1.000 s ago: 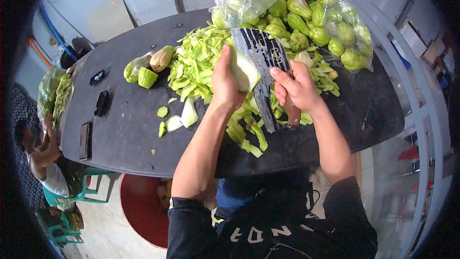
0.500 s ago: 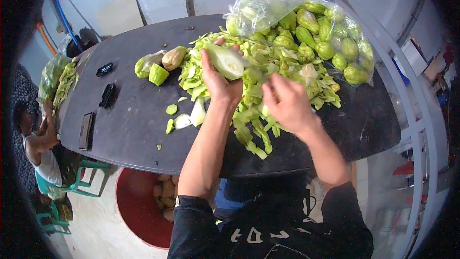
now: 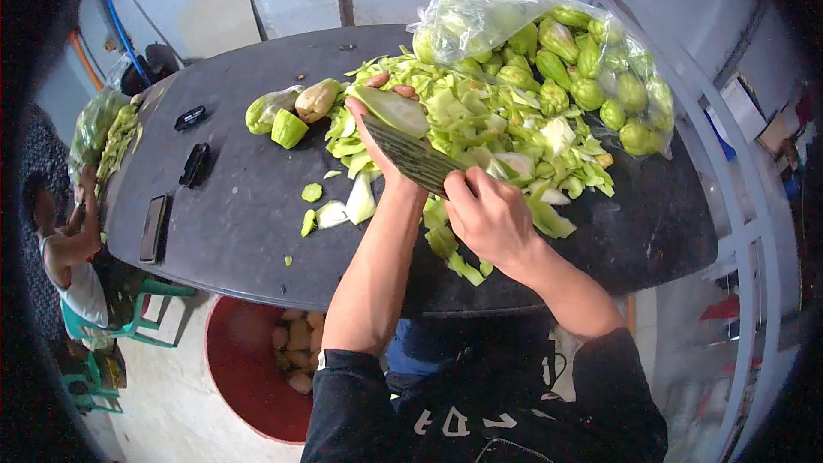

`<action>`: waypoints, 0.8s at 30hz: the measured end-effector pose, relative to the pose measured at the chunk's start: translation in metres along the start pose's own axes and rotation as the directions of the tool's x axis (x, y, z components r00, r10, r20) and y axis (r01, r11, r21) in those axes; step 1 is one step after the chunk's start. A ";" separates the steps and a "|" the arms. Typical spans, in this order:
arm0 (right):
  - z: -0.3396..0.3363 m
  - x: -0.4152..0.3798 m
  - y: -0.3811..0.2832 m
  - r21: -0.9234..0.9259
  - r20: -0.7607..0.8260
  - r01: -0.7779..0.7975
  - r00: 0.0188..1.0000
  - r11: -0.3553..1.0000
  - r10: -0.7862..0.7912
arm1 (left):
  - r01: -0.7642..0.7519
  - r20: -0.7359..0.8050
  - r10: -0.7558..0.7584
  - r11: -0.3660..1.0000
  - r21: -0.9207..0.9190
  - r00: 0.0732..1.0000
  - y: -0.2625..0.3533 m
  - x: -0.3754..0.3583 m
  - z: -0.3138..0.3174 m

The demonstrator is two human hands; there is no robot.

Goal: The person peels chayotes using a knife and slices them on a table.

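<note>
A pale, partly peeled chayote point(image 3: 399, 111) rests in my left hand point(image 3: 386, 154), with the fingers curled round its far side. My right hand point(image 3: 490, 216) grips a wide-bladed knife point(image 3: 411, 157) by the handle. The flat of its blade, streaked with green, lies along the chayote's near side and hides part of my left palm. Beneath and behind both hands spreads a heap of green peelings point(image 3: 493, 120). Left of the heap sit a whole green chayote point(image 3: 267, 111), a yellowish one point(image 3: 318, 100) and a cut green piece point(image 3: 289, 129).
A clear plastic bag point(image 3: 480, 21) of whole chayotes point(image 3: 633, 93) lies open at the back right of the dark table point(image 3: 231, 197). Dark cases and a phone point(image 3: 154, 229) lie at left. Below is a red tub point(image 3: 231, 360); a seated person point(image 3: 75, 249) handles greens.
My right hand has brought the knife from a blurred position right of the chayote to against its near side. The view has shifted slightly.
</note>
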State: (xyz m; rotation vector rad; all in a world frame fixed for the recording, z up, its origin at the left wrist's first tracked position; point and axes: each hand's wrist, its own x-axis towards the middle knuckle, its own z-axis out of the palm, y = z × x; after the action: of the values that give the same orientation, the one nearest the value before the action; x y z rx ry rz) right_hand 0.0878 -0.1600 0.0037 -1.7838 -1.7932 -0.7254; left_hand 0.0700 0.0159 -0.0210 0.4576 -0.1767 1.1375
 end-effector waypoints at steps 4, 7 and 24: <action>-0.002 -0.002 0.001 0.024 -0.022 -0.008 1.000 1.000 0.009 | -0.013 0.017 0.012 0.999 0.042 1.000 0.005 -0.002 0.003; 0.000 -0.004 0.003 0.049 -0.022 -0.032 0.999 0.998 0.033 | -0.019 -0.002 0.019 0.994 0.106 1.000 0.005 -0.005 0.009; 0.006 -0.004 0.001 0.061 -0.012 -0.167 0.986 0.984 0.168 | 0.072 -0.001 -0.072 0.995 0.063 0.997 -0.007 -0.025 0.029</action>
State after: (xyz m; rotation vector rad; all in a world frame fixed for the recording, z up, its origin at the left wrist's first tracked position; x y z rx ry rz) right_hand 0.0886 -0.1581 -0.0034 -1.8564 -1.6132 -0.6108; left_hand 0.0687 -0.0204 -0.0062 0.5169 -0.1241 1.0746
